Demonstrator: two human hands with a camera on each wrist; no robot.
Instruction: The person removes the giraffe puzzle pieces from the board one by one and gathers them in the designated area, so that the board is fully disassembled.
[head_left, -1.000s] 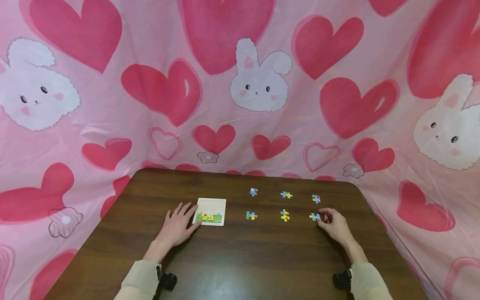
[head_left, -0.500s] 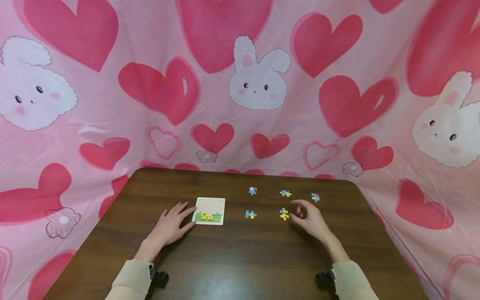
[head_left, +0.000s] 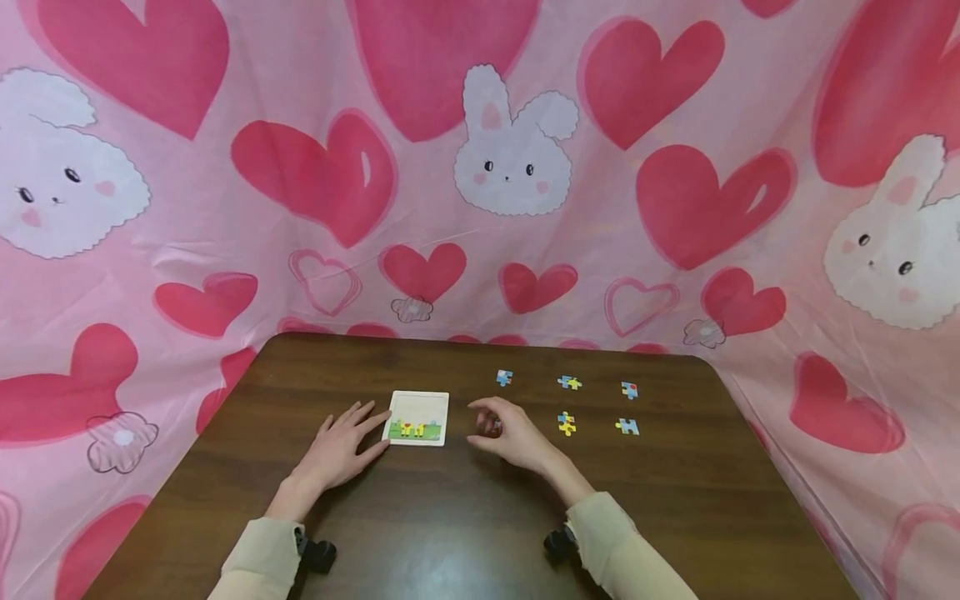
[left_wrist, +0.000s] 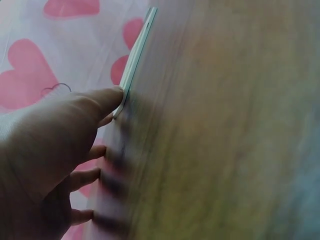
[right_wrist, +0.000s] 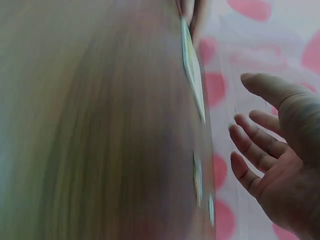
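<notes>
My left hand (head_left: 330, 454) lies on the table with fingers spread, thumb and index tip at the left edge of a square white-framed puzzle board (head_left: 422, 407). Along the board's bottom runs a green strip with yellow figures. In the left wrist view, the thumb (left_wrist: 107, 99) meets the board's edge. My right hand (head_left: 521, 440) hovers just right of the board, over a jigsaw piece (head_left: 495, 427) that it mostly hides. In the right wrist view its fingers (right_wrist: 255, 142) are loosely bent, apart from the thumb, and nothing is between them.
Several other jigsaw pieces lie apart in two rows: a blue one (head_left: 505, 378), a blue-yellow one (head_left: 569, 382) and one with a red spot (head_left: 629, 390) behind; a yellow one (head_left: 567, 424) and a blue-green one (head_left: 627, 427) nearer. Pink heart-patterned cloth (head_left: 420, 167) surrounds the brown table (head_left: 450, 517).
My right hand has swept left from the rightmost near piece, past the yellow one, to the left near piece. Those pieces stayed in place. My left hand stays by the board.
</notes>
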